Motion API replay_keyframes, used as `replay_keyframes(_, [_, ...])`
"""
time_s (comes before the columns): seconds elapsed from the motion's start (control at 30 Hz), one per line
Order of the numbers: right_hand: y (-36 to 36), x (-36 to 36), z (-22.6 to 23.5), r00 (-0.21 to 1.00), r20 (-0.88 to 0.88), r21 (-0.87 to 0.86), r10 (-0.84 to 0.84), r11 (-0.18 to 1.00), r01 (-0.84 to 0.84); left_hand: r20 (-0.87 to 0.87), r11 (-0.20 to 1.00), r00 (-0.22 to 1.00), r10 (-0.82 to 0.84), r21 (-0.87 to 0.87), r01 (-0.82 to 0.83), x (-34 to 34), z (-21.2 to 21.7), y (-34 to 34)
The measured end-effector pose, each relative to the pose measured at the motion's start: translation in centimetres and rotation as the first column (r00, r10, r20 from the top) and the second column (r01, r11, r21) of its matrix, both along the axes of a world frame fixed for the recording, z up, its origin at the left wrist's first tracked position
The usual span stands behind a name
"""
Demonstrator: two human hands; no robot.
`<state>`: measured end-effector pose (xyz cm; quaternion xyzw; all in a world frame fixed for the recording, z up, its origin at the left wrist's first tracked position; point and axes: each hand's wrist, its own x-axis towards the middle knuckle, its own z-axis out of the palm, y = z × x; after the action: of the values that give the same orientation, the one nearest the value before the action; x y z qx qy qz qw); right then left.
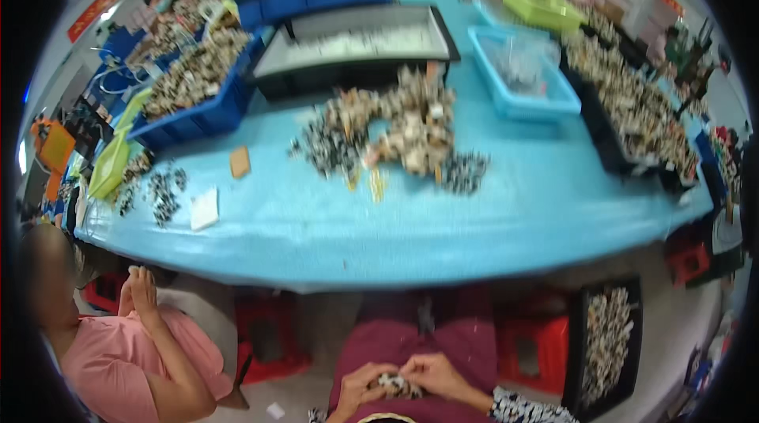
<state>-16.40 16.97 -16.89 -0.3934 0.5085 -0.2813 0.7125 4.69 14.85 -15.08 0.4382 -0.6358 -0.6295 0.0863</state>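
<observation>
Low over my lap, my left hand (364,390) is closed around a small mottled bundle (398,385), whitish with dark and tan bits. Its exact kind is too small to tell. The fingers of my right hand (435,375) are pinched at the upper right side of this bundle, touching it. On the table beyond lies a loose heap of tan-and-dark small pieces (415,126). Black-and-grey small pieces (332,146) lie at its left side, and another dark cluster (464,171) at its right.
The blue-covered table (474,241) bears a black-rimmed tray (356,71), a blue bin (198,126) and a light-blue basket (538,107). A black crate (589,360) of pieces stands right of my legs, near a red stool (538,344). A pink-shirted person (118,360) sits left.
</observation>
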Motion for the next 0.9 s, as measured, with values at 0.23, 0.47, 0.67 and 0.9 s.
replay_keyframes(0.23, [-1.0, -0.2, -1.6, 0.999, -0.037, -0.042, 0.034, 0.998, -0.035, -0.191, 0.82, 0.821, 0.539, 0.342, -0.459, -2.7, 2.2, 0.5])
replay_keyframes(0.47, [-2.6, -1.1, -0.1, 0.995, -0.039, -0.204, 0.093, 0.974, -0.099, -0.224, 0.755, 0.749, 0.624, 0.421, -0.503, -3.4, 1.7, -0.6])
replay_keyframes(0.67, [-3.4, -0.3, -0.6, 0.997, -0.048, -0.268, 0.066, 0.96, -0.076, -0.187, 0.759, 0.787, 0.588, 0.465, -0.456, -3.7, 0.3, -2.1])
replay_keyframes(0.9, [-2.2, -0.2, -3.4, 0.994, -0.046, -0.388, 0.101, 0.915, -0.111, -0.187, 0.742, 0.784, 0.592, 0.505, -0.441, -3.6, 0.7, -3.4])
